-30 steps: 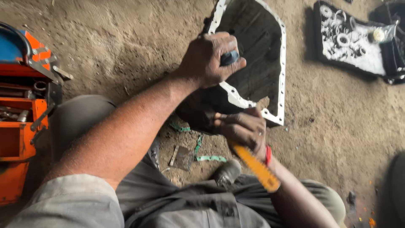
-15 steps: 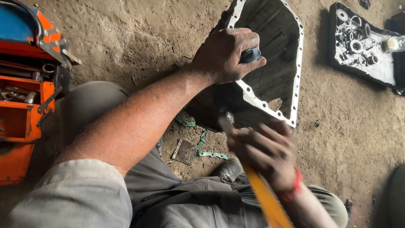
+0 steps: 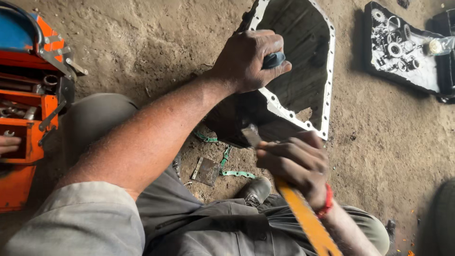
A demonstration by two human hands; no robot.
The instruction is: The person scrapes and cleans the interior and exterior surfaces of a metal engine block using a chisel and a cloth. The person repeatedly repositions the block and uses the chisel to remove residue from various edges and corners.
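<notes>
Presently, your left hand (image 3: 249, 59) is clenched round a dark-handled tool (image 3: 274, 59), held against the near edge of the metal pan (image 3: 327, 80) that lies on the dirt floor (image 3: 142, 42) ahead of your knees. The tool's working end is hidden behind your fist. Your right hand (image 3: 296, 163) is clamped on the orange handle of a hammer (image 3: 303, 213), its grey head (image 3: 250, 135) raised just below the left fist and close to the pan's bolt-hole rim.

Judged from this, the step in hand is striking work along that rim, tool set and hammer poised. The next blow calls for a square hit on the tool's butt, clear of your knuckles, which sit very near the line of swing.

Below the grip, green gasket scraps (image 3: 227, 163) and a small metal plate (image 3: 206, 170) lie by your shoe (image 3: 256, 189). A tray of small parts (image 3: 403, 52) sits well off to the right; an orange toolbox (image 3: 28, 109) stands to your left. Open floor lies beyond the pan's far side.
</notes>
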